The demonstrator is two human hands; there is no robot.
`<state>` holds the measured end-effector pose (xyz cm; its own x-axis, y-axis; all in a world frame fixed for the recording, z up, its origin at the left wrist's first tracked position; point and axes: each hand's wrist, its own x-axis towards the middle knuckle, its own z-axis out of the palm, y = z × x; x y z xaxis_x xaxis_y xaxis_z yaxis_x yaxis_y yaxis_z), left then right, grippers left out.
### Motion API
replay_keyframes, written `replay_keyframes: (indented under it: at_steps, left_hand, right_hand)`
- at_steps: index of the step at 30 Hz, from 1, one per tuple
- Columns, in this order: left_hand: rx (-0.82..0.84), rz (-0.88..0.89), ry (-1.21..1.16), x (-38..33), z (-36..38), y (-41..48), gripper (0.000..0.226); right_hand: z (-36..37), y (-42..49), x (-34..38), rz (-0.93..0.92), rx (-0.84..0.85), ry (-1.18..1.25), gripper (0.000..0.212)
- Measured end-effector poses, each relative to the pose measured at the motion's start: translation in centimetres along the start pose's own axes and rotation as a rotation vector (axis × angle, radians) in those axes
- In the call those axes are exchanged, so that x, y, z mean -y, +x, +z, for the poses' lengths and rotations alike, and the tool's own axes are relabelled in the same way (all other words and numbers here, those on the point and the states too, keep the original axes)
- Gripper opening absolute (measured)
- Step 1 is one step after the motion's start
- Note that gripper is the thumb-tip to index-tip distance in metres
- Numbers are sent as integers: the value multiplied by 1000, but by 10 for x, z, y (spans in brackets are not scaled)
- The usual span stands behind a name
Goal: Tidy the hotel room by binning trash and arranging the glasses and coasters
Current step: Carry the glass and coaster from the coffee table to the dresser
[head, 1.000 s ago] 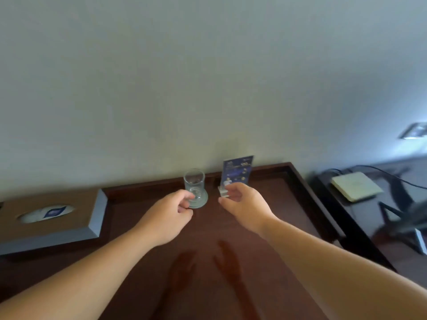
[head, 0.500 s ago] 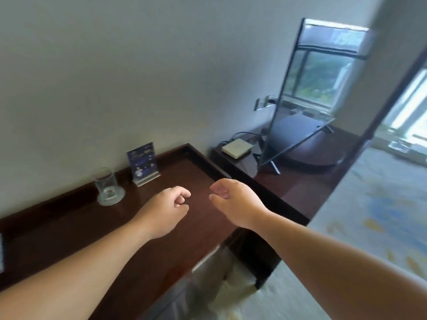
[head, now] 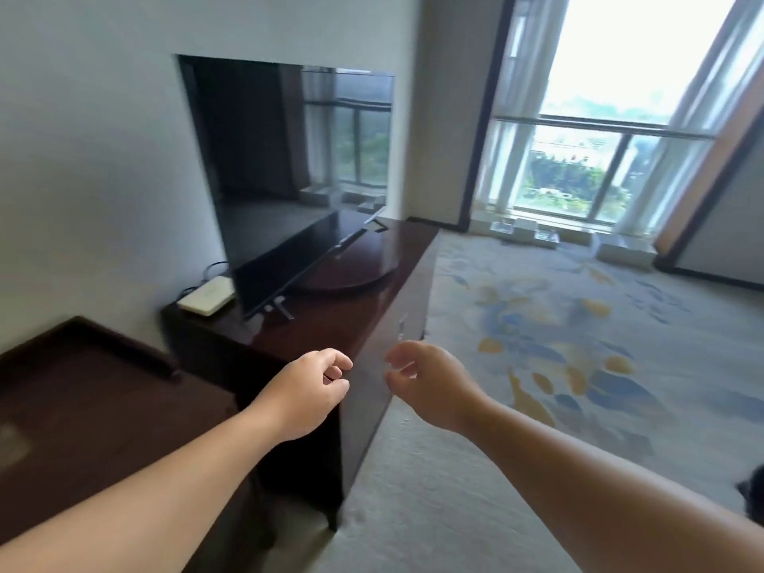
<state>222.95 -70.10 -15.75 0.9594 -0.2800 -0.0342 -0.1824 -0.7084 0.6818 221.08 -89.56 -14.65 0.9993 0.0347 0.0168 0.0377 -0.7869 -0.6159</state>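
left hand (head: 308,392) empty, right hand (head: 430,384) empty, fingers (head: 399,357) curled

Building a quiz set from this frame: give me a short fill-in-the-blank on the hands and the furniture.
1. Both hands, left hand and right hand, hold ____.
2. The television stands on the dark wooden ____.
3. The flat white box lies to the ____ of the television's foot.
4. The patterned carpet runs up to the ____ at the far end of the room.

Missing words: nothing; cabinet; left; window
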Motion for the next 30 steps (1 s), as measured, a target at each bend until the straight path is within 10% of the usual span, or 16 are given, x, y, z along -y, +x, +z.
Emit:
replay_keyframes:
  at_steps: [14, 30]
  left_hand:
    - [435, 390, 76, -244, 247, 114, 19]
    - [843, 846, 161, -448, 444, 192, 28]
  right_hand:
    - [-178, -112, -265, 485, -338, 68, 29]
    - [-282, -205, -399, 1025, -759, 100, 23]
